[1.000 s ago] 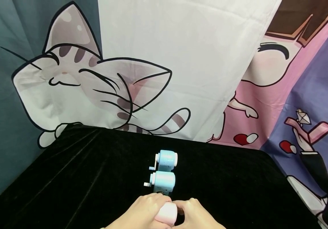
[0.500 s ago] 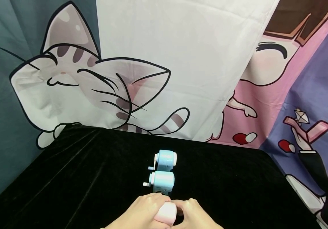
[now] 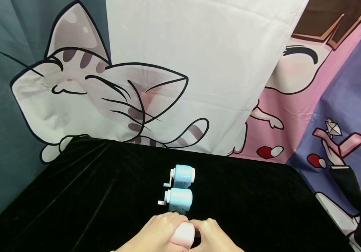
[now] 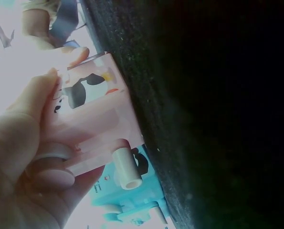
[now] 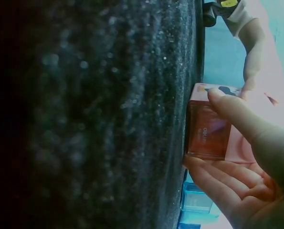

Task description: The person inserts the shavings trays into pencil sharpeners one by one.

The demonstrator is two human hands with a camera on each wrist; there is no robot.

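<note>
A pink hand-crank pencil sharpener (image 3: pixel 184 234) stands on the black cloth at the near middle, between both hands. My left hand (image 3: pixel 159 232) grips its body from the left, fingers curled over the far side. In the left wrist view its crank handle (image 4: pixel 126 167) juts out beside the printed cartoon face. My right hand (image 3: pixel 213 238) holds the opposite end, thumb on one side and fingers on the other. Between them, in the right wrist view, shows the see-through shavings drawer (image 5: pixel 208 131); it looks pushed in.
Just beyond the hands stands a light blue sharpener (image 3: pixel 181 199), with a second blue sharpener (image 3: pixel 183 176) behind it in line. Both cranks point left. Black velvety cloth (image 3: pixel 104 189) covers the table, and a cartoon-print curtain (image 3: pixel 224 70) hangs behind it.
</note>
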